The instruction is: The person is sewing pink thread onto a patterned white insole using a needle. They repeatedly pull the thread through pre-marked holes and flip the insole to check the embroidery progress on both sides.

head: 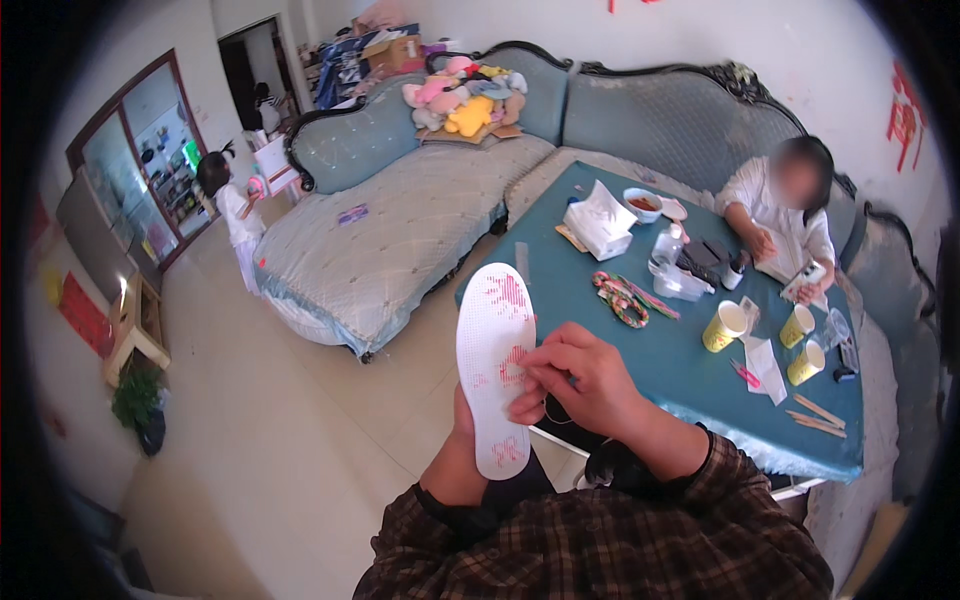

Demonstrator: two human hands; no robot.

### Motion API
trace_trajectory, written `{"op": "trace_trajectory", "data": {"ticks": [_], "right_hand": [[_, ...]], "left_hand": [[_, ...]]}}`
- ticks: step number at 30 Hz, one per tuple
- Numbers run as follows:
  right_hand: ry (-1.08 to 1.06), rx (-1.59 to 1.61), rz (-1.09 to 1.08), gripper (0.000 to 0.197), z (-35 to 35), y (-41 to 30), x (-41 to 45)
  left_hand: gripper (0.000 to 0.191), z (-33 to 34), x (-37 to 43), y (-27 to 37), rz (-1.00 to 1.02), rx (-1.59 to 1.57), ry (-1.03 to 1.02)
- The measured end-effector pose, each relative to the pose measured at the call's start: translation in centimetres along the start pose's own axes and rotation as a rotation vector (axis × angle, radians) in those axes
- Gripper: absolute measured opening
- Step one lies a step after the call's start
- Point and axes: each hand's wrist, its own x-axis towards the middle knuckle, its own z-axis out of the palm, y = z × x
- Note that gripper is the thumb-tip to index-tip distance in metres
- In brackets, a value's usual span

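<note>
A white embroidery insole (487, 330) with a grid of small holes stands tilted up before me. Red stitching marks its top, its middle and its heel. My left hand (463, 416) grips it from behind near the lower half, with most of the fingers hidden by the insole. At the insole's right edge, beside the middle red motif, my right hand (581, 379) has thumb and forefinger pinched together, apparently on a thread. Below that hand a thin pale thread (556, 420) hangs in a loop. No needle can be made out.
The green-covered table (555, 300) to my right bears braided cords (630, 300), a tissue pack (600, 221), paper cups (725, 327), pink thread snips (745, 373) and wooden sticks (817, 416). A person (787, 195) sits behind it with a phone. Another person (236, 210) stands beside the sofa (397, 225).
</note>
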Motion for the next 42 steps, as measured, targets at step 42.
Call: {"op": "trace_trajectory", "data": {"ticks": [42], "right_hand": [[0.332,0.880,0.602,0.012,-5.5,9.7,-7.3]], "left_hand": [[0.030,1.1,9.3,-7.4,0.157,1.076,0.317]]}}
